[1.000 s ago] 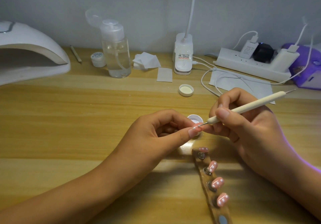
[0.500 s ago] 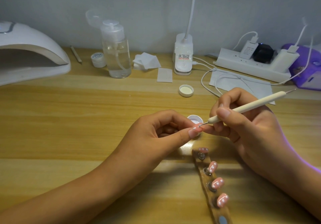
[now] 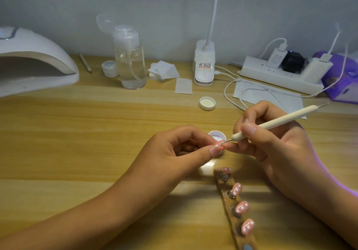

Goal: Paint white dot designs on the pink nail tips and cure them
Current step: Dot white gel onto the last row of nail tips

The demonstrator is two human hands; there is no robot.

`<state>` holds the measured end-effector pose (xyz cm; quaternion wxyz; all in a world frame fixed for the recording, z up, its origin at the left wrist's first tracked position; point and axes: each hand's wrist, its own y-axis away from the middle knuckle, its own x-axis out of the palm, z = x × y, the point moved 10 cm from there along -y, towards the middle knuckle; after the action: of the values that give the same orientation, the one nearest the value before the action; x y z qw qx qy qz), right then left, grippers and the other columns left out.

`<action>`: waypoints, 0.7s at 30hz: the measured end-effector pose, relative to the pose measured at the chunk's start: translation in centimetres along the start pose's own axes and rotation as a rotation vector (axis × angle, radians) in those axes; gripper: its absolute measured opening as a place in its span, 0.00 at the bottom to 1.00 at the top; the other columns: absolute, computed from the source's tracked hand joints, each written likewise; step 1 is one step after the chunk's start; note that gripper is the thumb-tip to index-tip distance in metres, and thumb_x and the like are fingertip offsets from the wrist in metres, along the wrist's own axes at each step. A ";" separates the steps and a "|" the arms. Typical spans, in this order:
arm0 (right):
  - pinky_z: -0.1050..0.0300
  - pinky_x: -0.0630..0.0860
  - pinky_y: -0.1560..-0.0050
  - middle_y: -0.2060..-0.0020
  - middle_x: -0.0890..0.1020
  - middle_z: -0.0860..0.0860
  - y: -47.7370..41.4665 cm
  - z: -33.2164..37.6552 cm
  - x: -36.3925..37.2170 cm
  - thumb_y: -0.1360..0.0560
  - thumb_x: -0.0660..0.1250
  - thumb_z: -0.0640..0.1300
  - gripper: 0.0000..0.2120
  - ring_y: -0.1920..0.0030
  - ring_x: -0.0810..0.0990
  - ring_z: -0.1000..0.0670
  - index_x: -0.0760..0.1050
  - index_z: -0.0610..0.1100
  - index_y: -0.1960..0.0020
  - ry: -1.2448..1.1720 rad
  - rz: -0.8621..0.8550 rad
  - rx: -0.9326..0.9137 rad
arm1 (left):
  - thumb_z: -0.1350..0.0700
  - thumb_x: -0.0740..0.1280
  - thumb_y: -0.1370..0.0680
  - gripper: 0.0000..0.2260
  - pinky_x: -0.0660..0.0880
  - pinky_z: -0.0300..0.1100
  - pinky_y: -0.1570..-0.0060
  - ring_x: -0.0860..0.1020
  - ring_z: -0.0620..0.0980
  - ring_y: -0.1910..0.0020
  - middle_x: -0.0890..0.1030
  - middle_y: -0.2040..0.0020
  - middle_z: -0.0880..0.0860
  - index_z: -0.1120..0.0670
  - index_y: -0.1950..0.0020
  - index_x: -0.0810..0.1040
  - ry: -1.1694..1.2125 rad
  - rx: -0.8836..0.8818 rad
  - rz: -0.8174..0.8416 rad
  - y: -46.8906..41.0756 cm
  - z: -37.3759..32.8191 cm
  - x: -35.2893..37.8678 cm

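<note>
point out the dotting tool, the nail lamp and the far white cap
dotting tool (image 3: 284, 119), head view, middle of white handle
nail lamp (image 3: 34, 44), head view, white dome top
far white cap (image 3: 207, 103), head view, pale inside

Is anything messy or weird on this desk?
Mostly tidy. A white cap lies upside down by itself on the table, and the clear bottle has its flip lid standing open. Nothing looks spilled or broken.
</note>
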<state>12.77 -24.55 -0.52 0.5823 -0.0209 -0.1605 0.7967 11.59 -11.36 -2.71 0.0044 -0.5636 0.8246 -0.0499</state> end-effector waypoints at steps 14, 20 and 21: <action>0.58 0.80 0.59 0.68 0.77 0.51 0.0 -0.1 -0.1 0.31 0.70 0.44 0.03 0.64 0.81 0.55 0.76 0.48 0.61 0.007 -0.012 0.014 | 0.48 0.73 0.33 0.08 0.72 0.28 0.61 0.79 0.38 0.62 0.84 0.61 0.47 0.51 0.58 0.84 -0.016 0.003 -0.004 0.0 0.0 -0.1; 0.55 0.81 0.57 0.67 0.77 0.51 -0.4 0.6 -0.8 0.32 0.76 0.49 0.09 0.65 0.78 0.56 0.77 0.49 0.58 -0.019 -0.039 -0.006 | 0.49 0.75 0.31 0.08 0.72 0.29 0.60 0.78 0.39 0.62 0.84 0.61 0.50 0.52 0.58 0.84 -0.035 -0.014 -0.020 0.1 0.1 -0.2; 0.56 0.81 0.56 0.66 0.77 0.51 -0.6 0.8 -1.4 0.31 0.76 0.49 0.08 0.64 0.78 0.56 0.77 0.50 0.57 0.006 -0.084 -0.019 | 0.49 0.75 0.31 0.08 0.72 0.28 0.61 0.78 0.39 0.62 0.84 0.62 0.48 0.52 0.58 0.84 -0.021 -0.017 -0.023 0.1 0.1 -0.2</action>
<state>13.56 -25.87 0.17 0.6156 -0.0220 -0.1674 0.7698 11.55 -11.17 -2.79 0.0077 -0.5735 0.8183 -0.0372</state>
